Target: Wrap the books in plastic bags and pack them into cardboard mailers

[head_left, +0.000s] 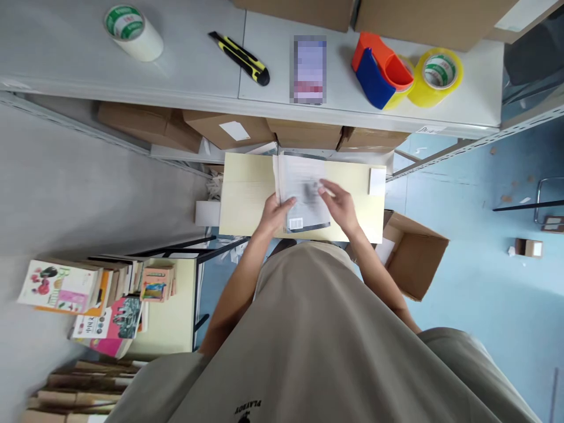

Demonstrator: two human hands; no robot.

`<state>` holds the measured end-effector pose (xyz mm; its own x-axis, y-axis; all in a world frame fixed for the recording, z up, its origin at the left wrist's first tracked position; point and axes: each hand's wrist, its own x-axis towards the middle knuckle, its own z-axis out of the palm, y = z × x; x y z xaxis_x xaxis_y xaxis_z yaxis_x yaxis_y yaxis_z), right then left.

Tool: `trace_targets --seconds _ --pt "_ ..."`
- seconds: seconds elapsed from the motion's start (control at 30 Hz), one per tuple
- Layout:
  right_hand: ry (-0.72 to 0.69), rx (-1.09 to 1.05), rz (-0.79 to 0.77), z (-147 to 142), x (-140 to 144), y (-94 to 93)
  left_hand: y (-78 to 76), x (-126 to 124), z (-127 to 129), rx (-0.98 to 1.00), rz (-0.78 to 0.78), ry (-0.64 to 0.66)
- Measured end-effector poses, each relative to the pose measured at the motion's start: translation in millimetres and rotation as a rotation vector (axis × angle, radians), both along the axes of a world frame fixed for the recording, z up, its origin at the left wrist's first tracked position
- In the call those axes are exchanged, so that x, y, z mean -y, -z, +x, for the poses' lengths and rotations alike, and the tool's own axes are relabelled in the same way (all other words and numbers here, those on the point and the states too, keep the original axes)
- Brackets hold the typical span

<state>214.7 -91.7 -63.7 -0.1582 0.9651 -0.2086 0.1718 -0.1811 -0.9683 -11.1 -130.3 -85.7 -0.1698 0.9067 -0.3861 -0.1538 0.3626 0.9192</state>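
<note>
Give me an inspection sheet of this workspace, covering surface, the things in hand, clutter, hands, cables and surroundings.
Surface: pale yellow board below a grey shelf.
Things in hand: grey book, barcode toward the person, lying on the board.
Clutter: white tape roll, yellow-black utility knife, orange-blue tape dispenser, yellow tape roll on the shelf.
Hands: left hand grips the book's near edge; right hand rests on its cover.
Cables: nothing seen.
Surroundings: stacked books at left, open cardboard box on the blue floor, cartons under the shelf.
</note>
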Motion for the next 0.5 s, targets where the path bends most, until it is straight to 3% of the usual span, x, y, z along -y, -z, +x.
trace_targets --seconds 0.1,0.23,0.5 --pt "0.150 0.035 -0.024 19 -7 6.3 -8.1 5 -17 0.212 -0.060 -0.011" --pt "0.061 -0.138 -0.148 21 -4 11.7 -13.4 9 -22 0.285 -0.102 0.004" --pt "0.101 -0.087 -0.180 -11 -3 18.2 6.1 15 -43 0.260 -0.121 -0.039"
